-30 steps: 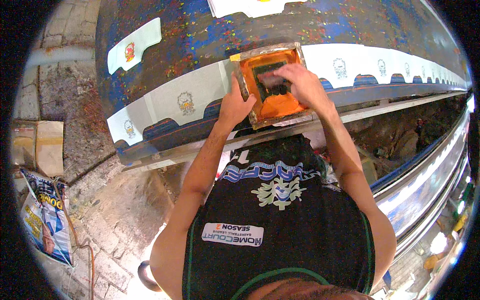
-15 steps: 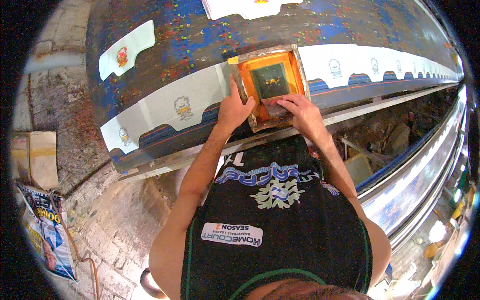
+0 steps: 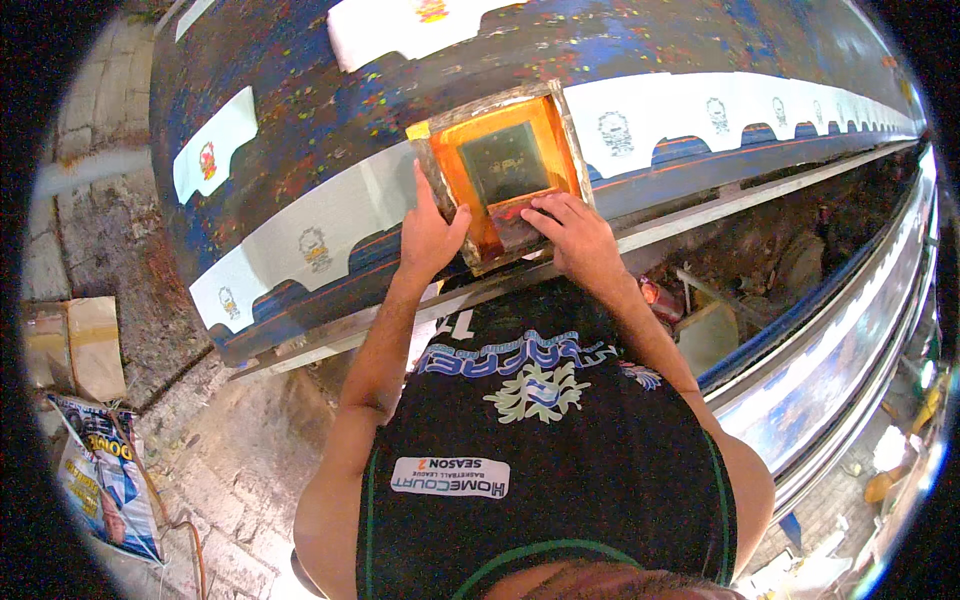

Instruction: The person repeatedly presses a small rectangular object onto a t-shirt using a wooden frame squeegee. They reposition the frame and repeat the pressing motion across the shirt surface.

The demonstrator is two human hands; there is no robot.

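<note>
A screen printing frame (image 3: 571,133) with worn wooden sides and orange mesh lies over a row of white cut fabric pieces (image 3: 385,190) on the table. A dark rectangular window in the mesh bears a small design. Along the frame's left side, my left hand (image 3: 432,235) grips the wood, index finger stretched up the edge and thumb toward the near part. Inside the near end, my right hand (image 3: 578,240) is closed on a reddish-brown squeegee (image 3: 512,222), fingertips over its top edge. Its blade edge against the mesh is hard to make out.
The long dark table (image 3: 300,110) is speckled with paint. More printed white pieces (image 3: 690,115) run along its edge to the right. A folded white piece (image 3: 215,145) and a white stack (image 3: 420,25) lie farther back. Cardboard (image 3: 95,345) and a printed bag (image 3: 108,480) sit on the floor at left.
The whole view has shifted, so table, frame and hands appear farther left. Both hands keep their holds, and the squeegee stays at the frame's near end.
</note>
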